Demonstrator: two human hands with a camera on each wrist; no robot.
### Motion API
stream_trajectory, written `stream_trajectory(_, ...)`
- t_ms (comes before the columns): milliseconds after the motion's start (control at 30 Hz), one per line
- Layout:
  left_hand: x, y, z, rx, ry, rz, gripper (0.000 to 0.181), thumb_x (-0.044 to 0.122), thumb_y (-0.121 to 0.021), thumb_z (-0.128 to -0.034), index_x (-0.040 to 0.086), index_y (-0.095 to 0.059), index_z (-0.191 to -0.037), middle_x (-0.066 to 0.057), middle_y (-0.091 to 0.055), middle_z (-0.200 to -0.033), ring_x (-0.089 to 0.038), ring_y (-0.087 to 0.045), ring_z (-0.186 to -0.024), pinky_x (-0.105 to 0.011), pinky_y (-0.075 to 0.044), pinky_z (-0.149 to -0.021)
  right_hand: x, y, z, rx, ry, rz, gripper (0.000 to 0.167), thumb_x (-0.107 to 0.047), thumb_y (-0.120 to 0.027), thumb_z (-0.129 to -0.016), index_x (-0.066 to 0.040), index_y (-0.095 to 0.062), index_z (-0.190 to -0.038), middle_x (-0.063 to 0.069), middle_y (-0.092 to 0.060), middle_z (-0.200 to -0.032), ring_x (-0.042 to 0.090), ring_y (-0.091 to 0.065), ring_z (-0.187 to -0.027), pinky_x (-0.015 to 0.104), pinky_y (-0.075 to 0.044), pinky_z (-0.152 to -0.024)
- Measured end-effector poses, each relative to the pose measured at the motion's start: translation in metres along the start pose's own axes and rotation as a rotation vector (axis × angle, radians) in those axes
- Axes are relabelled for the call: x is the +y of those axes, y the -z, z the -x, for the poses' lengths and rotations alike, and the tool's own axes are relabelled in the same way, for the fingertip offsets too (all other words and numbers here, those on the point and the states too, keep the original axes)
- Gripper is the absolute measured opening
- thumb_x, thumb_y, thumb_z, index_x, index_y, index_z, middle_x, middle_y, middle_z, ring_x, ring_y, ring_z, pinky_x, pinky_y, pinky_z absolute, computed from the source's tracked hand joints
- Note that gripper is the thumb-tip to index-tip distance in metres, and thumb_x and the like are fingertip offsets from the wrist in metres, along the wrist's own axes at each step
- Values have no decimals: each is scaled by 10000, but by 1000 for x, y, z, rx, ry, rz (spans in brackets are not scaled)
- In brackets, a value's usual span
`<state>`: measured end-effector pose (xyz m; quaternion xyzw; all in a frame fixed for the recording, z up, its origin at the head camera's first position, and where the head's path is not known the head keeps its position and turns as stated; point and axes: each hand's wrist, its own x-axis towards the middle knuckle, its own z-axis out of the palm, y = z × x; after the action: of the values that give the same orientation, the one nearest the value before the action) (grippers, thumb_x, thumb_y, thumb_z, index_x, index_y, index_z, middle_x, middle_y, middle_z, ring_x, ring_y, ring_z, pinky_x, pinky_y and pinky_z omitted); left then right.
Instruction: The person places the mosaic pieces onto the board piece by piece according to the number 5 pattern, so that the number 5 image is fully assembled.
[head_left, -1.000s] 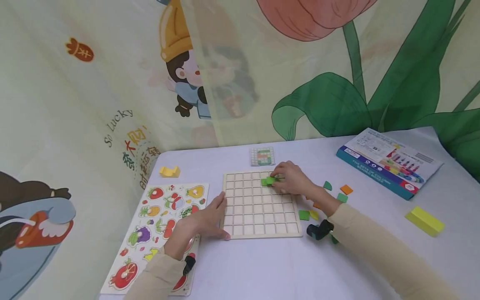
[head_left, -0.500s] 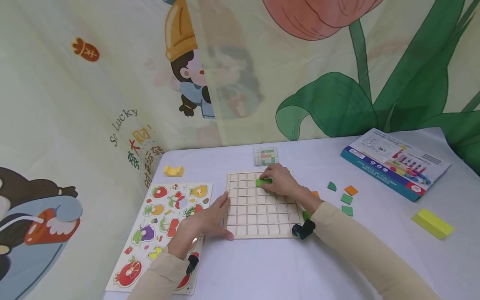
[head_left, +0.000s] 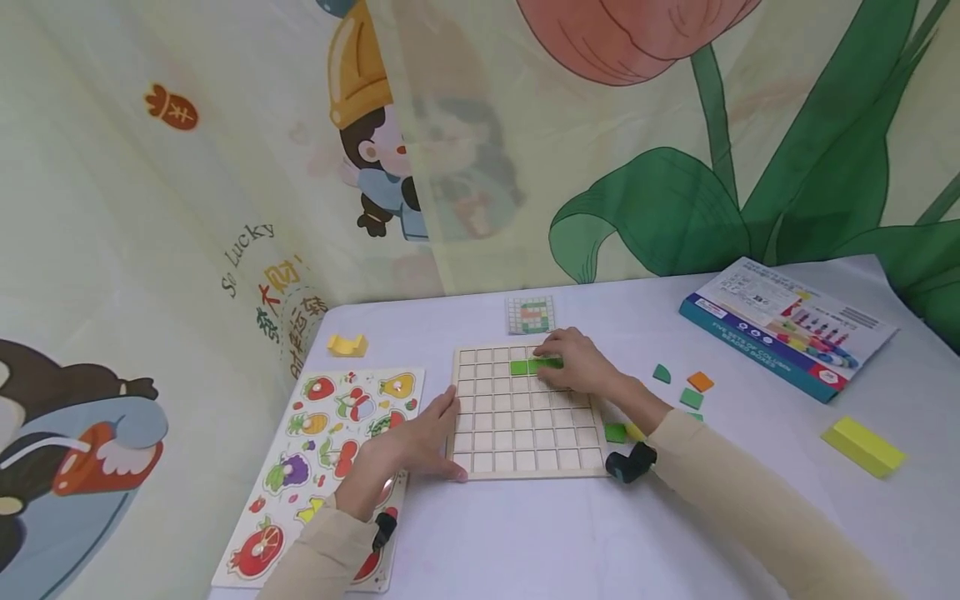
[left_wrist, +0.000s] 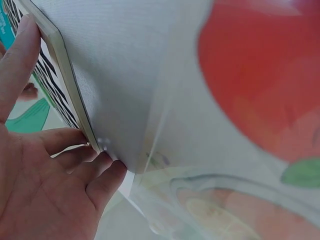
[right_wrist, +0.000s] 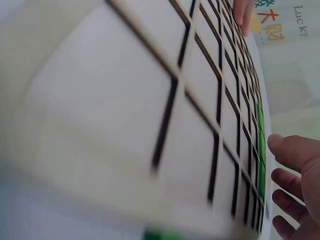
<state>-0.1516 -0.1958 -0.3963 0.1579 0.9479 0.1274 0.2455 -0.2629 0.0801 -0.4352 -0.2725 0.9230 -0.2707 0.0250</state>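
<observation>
A wooden grid board (head_left: 525,450) lies on the table, and a row of green tiles (head_left: 521,367) sits in its second row from the back. My right hand (head_left: 581,367) hovers at the right end of that row, fingertips close to the tiles. In the right wrist view its fingers (right_wrist: 292,147) are loosely bent beside the green strip (right_wrist: 261,150), with nothing visible between them. My left hand (head_left: 412,440) rests along the board's left edge, thumb at the near corner; in the left wrist view its fingers (left_wrist: 107,182) touch the board's side (left_wrist: 67,75).
A fruit puzzle board (head_left: 247,500) lies at left, with a yellow arch block (head_left: 347,345) behind it. A pattern card (head_left: 530,316) is behind the grid. Loose green (head_left: 692,398) and orange (head_left: 701,382) pieces, a yellow block (head_left: 862,446) and a box (head_left: 787,325) are at right.
My right hand moved left along the green tiles, then back to the right, uncovering more of the green row. My left hand has stayed at the board's edge.
</observation>
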Motion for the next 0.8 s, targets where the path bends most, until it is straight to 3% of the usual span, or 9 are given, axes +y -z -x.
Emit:
stream_trajectory(233,-1,-1,1,0,-9,4,1074,407,-803,-768,6,-173,-1539,-103,-33,-1648,-277,-118,-1514,-433,-290,-1178,46,40,34,-53,-107,14,350,-219,-702,-873,-85,-690,-1196,160,-615,-1244,339,-483,-1181,529,-449,-1002)
stream_trajectory(467,0,3,4,-4,0,14,1071,391,-807,-768,6,-170,-1539,-101,-23,-1648,-276,-109,-1515,-436,-285,-1180,93,72,76,-150,-146,63,334,-170,-717,-858,-99,-691,-1184,200,-594,-1264,398,-488,-1190,590,-451,-985)
stream_trajectory(600,-1,3,4,-4,-5,22,1069,382,-808,-770,-1,-171,-1537,-110,-19,-1647,-283,-104,-1515,-442,-284,-1179,104,81,90,-172,-143,25,325,-163,-729,-850,-117,-696,-1170,210,-580,-1268,417,-483,-1191,605,-452,-972)
stream_trajectory(800,0,2,2,-7,-6,38,1062,386,-802,-775,8,-170,-1540,-104,-10,-1648,-275,-96,-1517,-433,-284,-1180,109,86,96,-183,-111,9,319,-128,-731,-845,-121,-698,-1162,188,-577,-1259,405,-484,-1189,600,-450,-978)
